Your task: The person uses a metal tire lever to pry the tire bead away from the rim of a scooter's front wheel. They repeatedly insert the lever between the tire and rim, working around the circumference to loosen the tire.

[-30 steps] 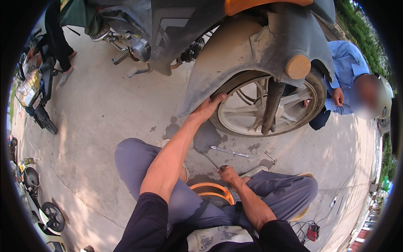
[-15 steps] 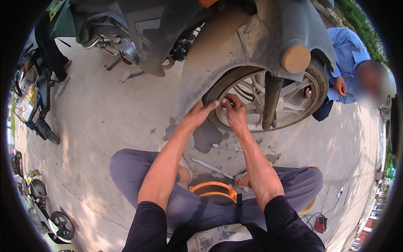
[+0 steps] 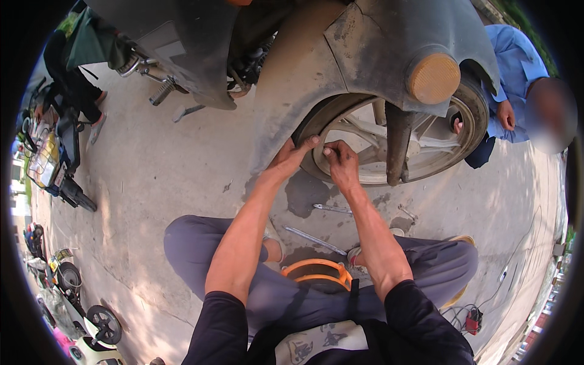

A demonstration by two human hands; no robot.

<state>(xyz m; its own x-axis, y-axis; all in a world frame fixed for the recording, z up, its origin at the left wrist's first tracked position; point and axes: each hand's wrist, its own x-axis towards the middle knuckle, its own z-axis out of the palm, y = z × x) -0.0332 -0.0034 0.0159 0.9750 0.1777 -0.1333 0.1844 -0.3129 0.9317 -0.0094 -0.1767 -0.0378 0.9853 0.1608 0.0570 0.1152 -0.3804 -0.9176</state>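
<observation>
Tyre (image 3: 316, 121) lies around the pale wheel (image 3: 435, 145), which is mounted in the dark fork (image 3: 397, 146) beneath the motorbike's fender (image 3: 298, 79). Work seems partway: two metal bars (image 3: 315, 239) lie apart on the ground, out of the hands, while both hands are at the tyre's near left side. Whether its edge is fully seated there cannot be told, so what is left stays uncertain.

The left hand (image 3: 292, 157) rests against the tyre, thumb up, its other fingers mostly hidden. The right hand (image 3: 344, 164) is beside it, thumb and forefinger close together; I cannot tell whether they pinch anything.

Dull black rubber curves around smooth, broad-spoked metal. The fender is scuffed and dust-coated, the reflector (image 3: 434, 75) round and amber, the bars slim and shiny, the concrete ground (image 3: 140, 182) stained dark in patches.
</observation>
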